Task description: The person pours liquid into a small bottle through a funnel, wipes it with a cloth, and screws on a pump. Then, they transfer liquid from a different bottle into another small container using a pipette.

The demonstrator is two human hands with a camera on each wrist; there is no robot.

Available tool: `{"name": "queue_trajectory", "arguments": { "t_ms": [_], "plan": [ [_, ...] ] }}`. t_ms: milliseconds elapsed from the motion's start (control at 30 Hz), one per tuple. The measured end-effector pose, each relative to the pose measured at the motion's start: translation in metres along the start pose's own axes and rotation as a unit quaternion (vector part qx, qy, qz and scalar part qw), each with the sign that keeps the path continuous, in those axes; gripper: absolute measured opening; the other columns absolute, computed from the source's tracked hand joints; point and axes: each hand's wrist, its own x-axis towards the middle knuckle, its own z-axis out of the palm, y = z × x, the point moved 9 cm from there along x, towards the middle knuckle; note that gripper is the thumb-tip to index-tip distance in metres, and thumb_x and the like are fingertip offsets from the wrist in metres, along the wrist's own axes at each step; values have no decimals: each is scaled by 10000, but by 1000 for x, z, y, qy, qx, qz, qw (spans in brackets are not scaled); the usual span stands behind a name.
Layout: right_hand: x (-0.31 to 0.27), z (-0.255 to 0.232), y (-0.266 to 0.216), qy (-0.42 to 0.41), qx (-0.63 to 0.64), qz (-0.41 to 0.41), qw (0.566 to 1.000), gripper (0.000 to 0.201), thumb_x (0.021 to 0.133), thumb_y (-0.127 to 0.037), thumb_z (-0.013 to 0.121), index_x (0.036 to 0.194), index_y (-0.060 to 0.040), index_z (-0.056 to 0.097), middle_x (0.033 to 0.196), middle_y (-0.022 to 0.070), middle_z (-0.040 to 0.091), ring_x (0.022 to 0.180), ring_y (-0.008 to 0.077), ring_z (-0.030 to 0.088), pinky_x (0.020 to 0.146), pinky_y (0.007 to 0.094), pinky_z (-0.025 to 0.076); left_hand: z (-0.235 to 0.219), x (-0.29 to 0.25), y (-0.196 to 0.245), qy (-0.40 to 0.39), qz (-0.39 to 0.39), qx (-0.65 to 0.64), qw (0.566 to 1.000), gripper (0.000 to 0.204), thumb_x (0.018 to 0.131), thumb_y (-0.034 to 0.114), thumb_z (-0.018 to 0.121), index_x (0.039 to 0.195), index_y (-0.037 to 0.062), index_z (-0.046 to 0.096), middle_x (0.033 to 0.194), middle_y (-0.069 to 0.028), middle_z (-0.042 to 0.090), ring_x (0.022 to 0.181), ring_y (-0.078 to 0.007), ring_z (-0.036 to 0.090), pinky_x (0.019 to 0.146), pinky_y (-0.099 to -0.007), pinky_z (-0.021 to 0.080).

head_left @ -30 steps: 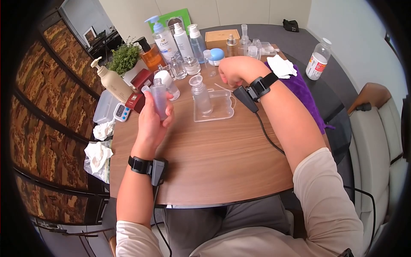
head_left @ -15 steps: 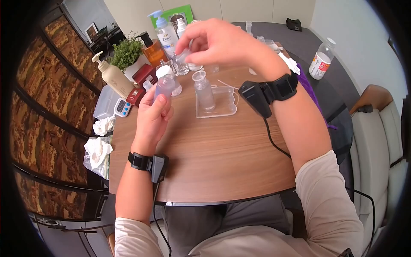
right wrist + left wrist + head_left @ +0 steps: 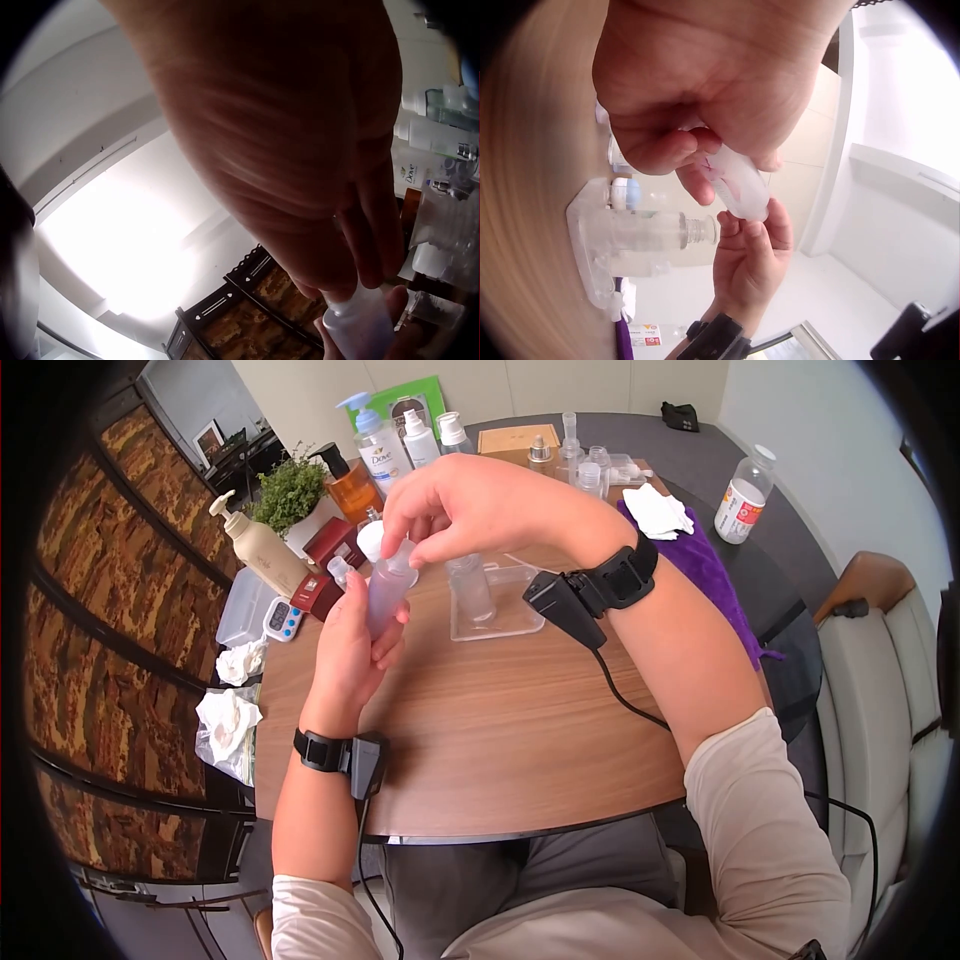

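My left hand (image 3: 350, 645) grips a translucent plastic bottle (image 3: 388, 598), held up and tilted above the table. Pink marking shows on the bottle's side in the left wrist view. A small clear tube-like piece (image 3: 339, 568) sticks out beside the left thumb. At the bottle's top, my right hand (image 3: 475, 505) pinches a small clear piece, mostly hidden by the fingers. The right wrist view shows those fingertips right at the bottle's neck. Behind and to the right, a second clear bottle (image 3: 475, 595) stands upright in a shallow clear tray (image 3: 495, 635).
Pump bottles, including a beige one (image 3: 265, 550) and an amber one (image 3: 355, 485), crowd the far left with a plant (image 3: 290, 500). A timer (image 3: 283, 620) sits at the left edge. Purple cloth (image 3: 705, 580) and a labelled bottle (image 3: 743, 505) are on the right.
My right hand has moved from the table's far side, up and left, then down onto the top of the bottle, carrying a clear piece. The left hand still holds the bottle.
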Motion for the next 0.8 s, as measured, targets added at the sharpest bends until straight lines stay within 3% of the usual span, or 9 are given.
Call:
{"name": "queue_trajectory", "arguments": {
  "t_ms": [67, 133, 333, 400, 533, 600, 633, 733, 800],
  "plan": [
    [2, -3, -6, 24, 17, -47, 998, 261, 804, -132, 781, 1048, -47, 816, 863, 78, 765, 802, 188, 707, 725, 331, 569, -1, 0, 0, -22, -5, -9, 1000, 454, 1115, 456, 525, 1321, 57, 592, 1003, -43, 657, 558, -41, 389, 454, -200, 284],
    [1, -5, -5, 23, -1, -35, 999, 263, 803, -135, 783, 1047, -44, 816, 871, 80, 767, 808, 187, 710, 727, 329, 570, 2, 2, -3, -42, -10, -18, 999, 455, 1128, 453, 494, 1334, 58, 586, 1010, -48, 661, 584, -46, 413, 471, -201, 302],
    [0, -4, 0, 34, -11, 7, 999, 272, 792, -154, 787, 1037, -39, 817, 881, 88, 769, 806, 185, 708, 727, 327, 568, -11, 1, 16, 87, 142, 80, 983, 436, 1139, 396, 486, 1401, 57, 561, 1088, -41, 675, 733, -94, 489, 583, -244, 379],
    [0, -5, -1, 44, -3, 0, 999, 275, 790, -160, 787, 1034, -39, 817, 877, 91, 767, 797, 184, 705, 725, 326, 566, -1, 1, 14, 5, 91, -6, 996, 419, 1118, 332, 556, 1435, 57, 557, 1176, -22, 670, 769, -97, 499, 618, -254, 402],
    [1, -7, -8, 52, -16, -28, 998, 271, 790, -156, 783, 1032, -37, 815, 867, 95, 760, 780, 181, 697, 723, 327, 564, 1, 5, 6, -37, 68, -49, 996, 455, 1115, 331, 561, 1482, 65, 525, 1221, -13, 651, 782, -98, 500, 633, -242, 403],
    [-1, -10, -9, 56, -24, -35, 998, 271, 791, -157, 782, 1032, -39, 815, 866, 94, 758, 780, 181, 695, 723, 328, 564, -1, 1, 19, 77, 150, 35, 985, 460, 1112, 322, 571, 1489, 66, 510, 1256, -19, 639, 791, -97, 497, 642, -234, 394],
    [0, -11, -8, 57, -20, -30, 998, 272, 791, -160, 782, 1033, -41, 815, 864, 92, 757, 780, 183, 695, 723, 330, 564, -4, 2, 18, 74, 150, 35, 985, 460, 1112, 322, 571, 1489, 66, 510, 1256, -19, 639, 791, -97, 497, 642, -234, 394],
    [-1, -10, -6, 56, -11, -15, 998, 270, 793, -164, 780, 1032, -44, 815, 859, 91, 755, 780, 185, 694, 719, 333, 562, -9, 5, 14, -30, 135, 1, 990, 437, 1106, 304, 587, 1468, 66, 535, 1263, -20, 640, 824, -97, 511, 703, -244, 427],
    [1, -8, -5, 52, -5, -10, 999, 267, 795, -165, 779, 1030, -45, 814, 855, 91, 754, 778, 185, 694, 716, 334, 560, 8, 5, 10, -171, 68, -97, 978, 452, 1079, 266, 642, 1468, 62, 533, 1261, -18, 643, 857, -96, 516, 735, -250, 438]
  ]
}}
